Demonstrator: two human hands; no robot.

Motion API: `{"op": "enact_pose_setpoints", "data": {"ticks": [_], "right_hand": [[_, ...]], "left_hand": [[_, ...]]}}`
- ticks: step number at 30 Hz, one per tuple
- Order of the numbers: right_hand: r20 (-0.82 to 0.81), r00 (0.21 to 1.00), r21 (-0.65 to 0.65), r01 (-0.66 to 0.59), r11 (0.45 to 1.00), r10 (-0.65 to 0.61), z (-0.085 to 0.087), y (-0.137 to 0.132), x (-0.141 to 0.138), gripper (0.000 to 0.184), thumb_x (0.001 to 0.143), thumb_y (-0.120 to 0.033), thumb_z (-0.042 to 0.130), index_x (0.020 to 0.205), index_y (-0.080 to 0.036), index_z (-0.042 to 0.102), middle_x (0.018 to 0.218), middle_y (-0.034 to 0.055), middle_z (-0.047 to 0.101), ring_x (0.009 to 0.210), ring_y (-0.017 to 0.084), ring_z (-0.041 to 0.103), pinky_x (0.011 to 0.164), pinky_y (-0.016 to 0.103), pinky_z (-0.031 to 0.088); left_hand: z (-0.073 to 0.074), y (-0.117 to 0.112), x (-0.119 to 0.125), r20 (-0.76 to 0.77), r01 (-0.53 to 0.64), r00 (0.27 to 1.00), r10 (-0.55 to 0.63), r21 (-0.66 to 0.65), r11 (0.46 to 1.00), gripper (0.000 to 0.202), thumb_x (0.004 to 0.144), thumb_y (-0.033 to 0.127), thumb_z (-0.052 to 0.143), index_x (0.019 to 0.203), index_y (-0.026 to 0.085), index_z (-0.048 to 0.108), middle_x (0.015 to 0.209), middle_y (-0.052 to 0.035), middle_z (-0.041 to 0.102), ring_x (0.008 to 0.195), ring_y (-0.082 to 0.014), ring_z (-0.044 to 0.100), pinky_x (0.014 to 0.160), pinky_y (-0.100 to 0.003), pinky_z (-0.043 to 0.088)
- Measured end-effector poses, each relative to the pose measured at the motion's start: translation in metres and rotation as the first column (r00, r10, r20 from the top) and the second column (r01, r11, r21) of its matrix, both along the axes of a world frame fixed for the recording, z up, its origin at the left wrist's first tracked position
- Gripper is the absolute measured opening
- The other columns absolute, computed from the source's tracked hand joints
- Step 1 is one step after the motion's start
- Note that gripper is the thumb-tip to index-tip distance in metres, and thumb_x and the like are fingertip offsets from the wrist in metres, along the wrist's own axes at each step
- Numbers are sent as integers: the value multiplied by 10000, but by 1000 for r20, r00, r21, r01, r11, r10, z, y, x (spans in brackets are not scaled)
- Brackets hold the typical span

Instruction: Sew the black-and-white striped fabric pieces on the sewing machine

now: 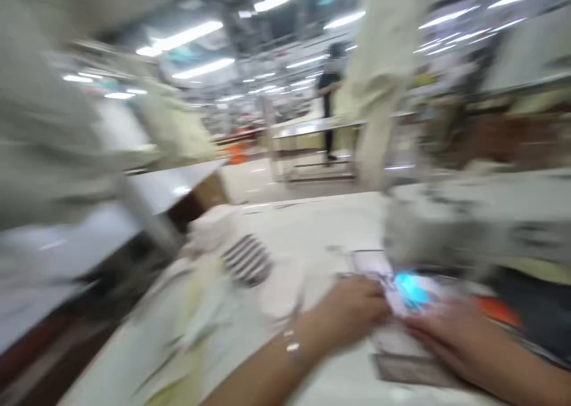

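Note:
Motion smears the whole view. My left hand (352, 308), with a shiny band at the wrist, rests at the edge of a pale piece of fabric (395, 340) on the white worktable. Its fingers bend downward, but whether they pinch the fabric is blurred. On the right side of the same piece lies my right hand (455, 331), its fingers smeared too. A bright blue-white light (411, 290) glows between the hands, in front of the pale body of what looks like a sewing machine (437, 221). A dark strip (414, 369) shows along the fabric's near edge.
Left of my hands lie a striped dark-and-white piece (247, 260), a pale rounded piece (281, 287) and a pinkish pile (214, 227). Dark material (535, 311) and something orange (497, 311) are at right. Beyond, a person (329, 90) stands by another table (307, 128).

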State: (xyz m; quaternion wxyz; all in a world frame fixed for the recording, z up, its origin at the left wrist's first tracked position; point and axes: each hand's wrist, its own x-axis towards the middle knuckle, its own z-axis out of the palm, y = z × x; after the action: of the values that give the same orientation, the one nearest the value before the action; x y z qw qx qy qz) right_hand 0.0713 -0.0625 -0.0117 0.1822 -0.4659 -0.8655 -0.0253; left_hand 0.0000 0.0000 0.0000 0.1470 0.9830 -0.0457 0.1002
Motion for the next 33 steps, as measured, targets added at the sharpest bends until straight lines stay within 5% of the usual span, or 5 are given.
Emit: {"op": "enact_pose_setpoints", "data": {"ticks": [3, 7, 13, 33], "right_hand": [[93, 917, -61, 394, 917, -387, -4, -72, 79, 249, 939, -310, 446, 866, -133, 604, 789, 82, 603, 734, 155, 518, 706, 285, 392], [122, 844, -88, 533, 841, -522, -9, -111, 103, 233, 933, -273, 447, 819, -147, 607, 686, 48, 599, 655, 143, 506, 673, 290, 336], [127, 856, -124, 514, 849, -500, -12, -107, 104, 106, 875, -241, 528, 840, -189, 613, 692, -5, 627, 648, 149, 527, 592, 319, 255], [244, 770, -206, 635, 744, -589, 7, -106, 107, 102, 882, -213, 537, 859, -221, 636, 737, -1, 652, 671, 142, 585, 575, 303, 223]], "left_hand": [[-16, 2, 52, 128, 202, 974, -189, -103, 974, 175, 911, 199, 449, 949, 194, 620, 938, -41, 640, 887, -185, 554, 773, -333, 487], [-19, 20, 52, 54, 252, 968, -247, -132, 959, 244, 931, 217, 390, 1084, 264, 575, 1027, -19, 605, 910, -183, 519, 784, -346, 477], [-13, 17, 48, -48, 218, 972, -229, -169, 961, 268, 929, 216, 384, 1130, 298, 541, 1181, 17, 545, 1046, -183, 458, 915, -379, 415], [-28, -4, 48, 0, 18, 1000, -18, -144, 989, 320, 916, 205, 399, 1190, 312, 524, 1191, -18, 525, 1089, -229, 448, 872, -460, 431]]}}
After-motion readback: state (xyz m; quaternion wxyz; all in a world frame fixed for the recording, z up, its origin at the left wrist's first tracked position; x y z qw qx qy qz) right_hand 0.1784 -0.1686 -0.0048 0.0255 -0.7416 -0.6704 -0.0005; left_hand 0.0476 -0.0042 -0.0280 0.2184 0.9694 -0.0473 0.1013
